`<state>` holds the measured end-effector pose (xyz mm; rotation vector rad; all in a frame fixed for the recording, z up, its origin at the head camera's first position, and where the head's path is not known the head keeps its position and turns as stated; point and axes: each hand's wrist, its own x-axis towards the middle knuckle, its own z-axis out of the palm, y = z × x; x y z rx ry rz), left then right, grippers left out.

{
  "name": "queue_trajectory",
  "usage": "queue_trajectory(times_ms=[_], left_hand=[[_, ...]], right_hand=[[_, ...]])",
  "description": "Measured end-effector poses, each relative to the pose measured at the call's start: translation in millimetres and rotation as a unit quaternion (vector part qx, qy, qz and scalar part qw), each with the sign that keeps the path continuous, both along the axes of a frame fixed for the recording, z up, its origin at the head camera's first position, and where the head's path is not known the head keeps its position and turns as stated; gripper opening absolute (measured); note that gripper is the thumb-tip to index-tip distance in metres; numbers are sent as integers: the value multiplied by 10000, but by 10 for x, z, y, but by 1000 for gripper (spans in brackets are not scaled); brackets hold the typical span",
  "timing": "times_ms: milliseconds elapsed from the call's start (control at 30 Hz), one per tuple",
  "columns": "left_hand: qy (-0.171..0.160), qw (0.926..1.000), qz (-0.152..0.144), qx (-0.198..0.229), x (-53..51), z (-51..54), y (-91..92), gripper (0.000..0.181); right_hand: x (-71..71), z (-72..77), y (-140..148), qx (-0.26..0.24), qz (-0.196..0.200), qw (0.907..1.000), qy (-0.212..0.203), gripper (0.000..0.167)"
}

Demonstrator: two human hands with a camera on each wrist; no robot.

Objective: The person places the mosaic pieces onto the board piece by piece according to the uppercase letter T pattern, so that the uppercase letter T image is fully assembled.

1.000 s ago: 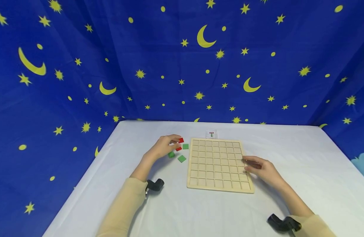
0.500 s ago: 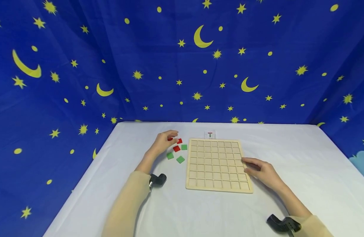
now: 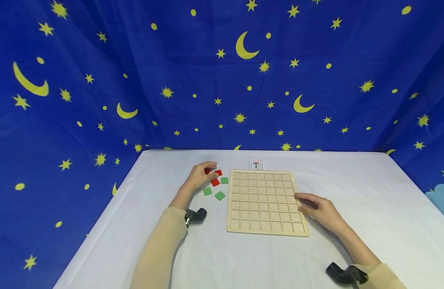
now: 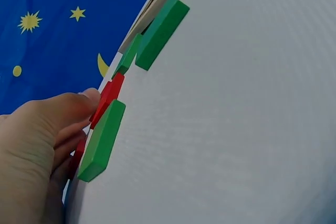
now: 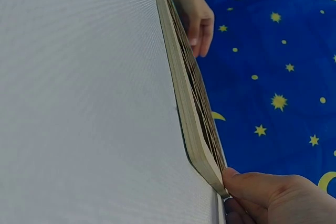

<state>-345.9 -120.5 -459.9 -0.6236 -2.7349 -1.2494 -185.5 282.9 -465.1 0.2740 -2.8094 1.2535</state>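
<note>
In the head view my left hand (image 3: 199, 176) hovers over or touches a loose group of small square tiles left of the board. One red tile (image 3: 218, 172) lies by its fingertips, another red tile (image 3: 215, 182) just below the thumb. A third red tile (image 3: 207, 171) is partly hidden under the fingers. Three green tiles lie around them: a green tile (image 3: 224, 180) by the board, a green tile (image 3: 220, 196) and a green tile (image 3: 207, 191) nearer me. My right hand (image 3: 324, 212) rests its fingertips and thumb against the right edge of the wooden grid board (image 3: 268, 234).
Behind the board lies a small printed grid card (image 3: 256, 165) with a red and green T shape. White cloth (image 3: 214, 257) covers the table. A blue curtain (image 3: 207, 72) with stars and moons hangs behind and at the sides.
My left hand has shifted slightly away from the near tiles, and a red tile and a near green tile now lie flatter and more exposed. The right hand stays at the board's edge.
</note>
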Motion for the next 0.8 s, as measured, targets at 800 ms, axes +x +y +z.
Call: queue_trajectory(times_ms=[800], left_hand=[[144, 9992, 41, -372, -4, -26, 48, 35]], right_hand=[[-1, -6, -5, -57, 4, 10000, 28, 46]])
